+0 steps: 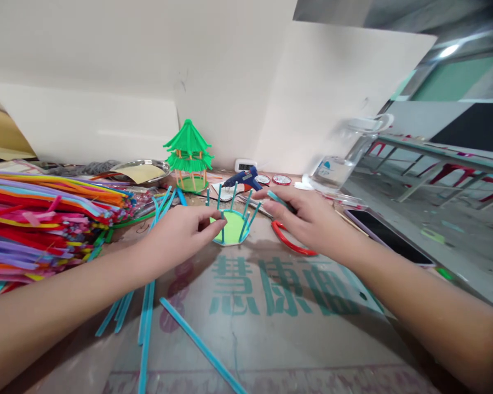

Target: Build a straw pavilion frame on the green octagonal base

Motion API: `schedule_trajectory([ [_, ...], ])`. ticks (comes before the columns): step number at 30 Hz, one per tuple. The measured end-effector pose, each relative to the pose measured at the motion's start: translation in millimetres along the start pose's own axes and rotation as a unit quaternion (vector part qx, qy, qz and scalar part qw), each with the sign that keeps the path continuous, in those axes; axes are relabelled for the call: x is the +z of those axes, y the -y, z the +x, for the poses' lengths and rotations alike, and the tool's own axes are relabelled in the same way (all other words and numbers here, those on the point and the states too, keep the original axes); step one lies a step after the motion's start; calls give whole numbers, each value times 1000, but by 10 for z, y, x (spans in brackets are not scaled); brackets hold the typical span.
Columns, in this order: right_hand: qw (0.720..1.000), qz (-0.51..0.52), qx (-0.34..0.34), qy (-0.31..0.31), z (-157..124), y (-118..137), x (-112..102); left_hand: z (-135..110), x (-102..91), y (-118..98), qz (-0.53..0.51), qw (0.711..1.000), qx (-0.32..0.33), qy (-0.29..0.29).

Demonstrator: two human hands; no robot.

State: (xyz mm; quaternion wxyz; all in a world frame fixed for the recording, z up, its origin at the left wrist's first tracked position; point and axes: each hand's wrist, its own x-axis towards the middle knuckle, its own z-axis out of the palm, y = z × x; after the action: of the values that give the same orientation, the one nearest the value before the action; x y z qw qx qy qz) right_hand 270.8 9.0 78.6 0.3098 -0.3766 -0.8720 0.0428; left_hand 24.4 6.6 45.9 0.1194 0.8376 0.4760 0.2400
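A round green base [235,230] with blue edging stands on the table, and several short blue pipe-cleaner posts [233,196] rise upright round its rim. At its near left side, my left hand [184,230] has thumb and forefinger closed in a pinch on one post [223,232]. To the right of the base, my right hand [308,219] holds a short blue pipe-cleaner piece [280,200] between thumb and fingers. Red-handled scissors [291,247] lie beneath that hand, partly hidden by it.
Behind stand a green tiered pavilion model [188,150], a blue glue gun [243,178] and a small timer [245,164]. Bundled coloured pipe cleaners [36,230] fill the left. Loose blue strips [201,342] lie in front. A phone [388,235] and water jug [339,161] are right.
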Motion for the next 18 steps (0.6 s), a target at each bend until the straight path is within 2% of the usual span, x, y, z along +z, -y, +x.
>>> schedule_trajectory([
  [5,1000,-17,1,17,-36,53,-11,-58,-4,68,5,1000,5,4],
  [10,999,-16,18,-22,-68,74,96,-81,50,82,6,999,29,-19],
  [15,996,-42,-46,-64,-70,79,129,-90,86,54,73,995,56,-31],
  [18,993,-50,-86,-64,-58,84,154,-90,97,37,90,994,54,-24],
])
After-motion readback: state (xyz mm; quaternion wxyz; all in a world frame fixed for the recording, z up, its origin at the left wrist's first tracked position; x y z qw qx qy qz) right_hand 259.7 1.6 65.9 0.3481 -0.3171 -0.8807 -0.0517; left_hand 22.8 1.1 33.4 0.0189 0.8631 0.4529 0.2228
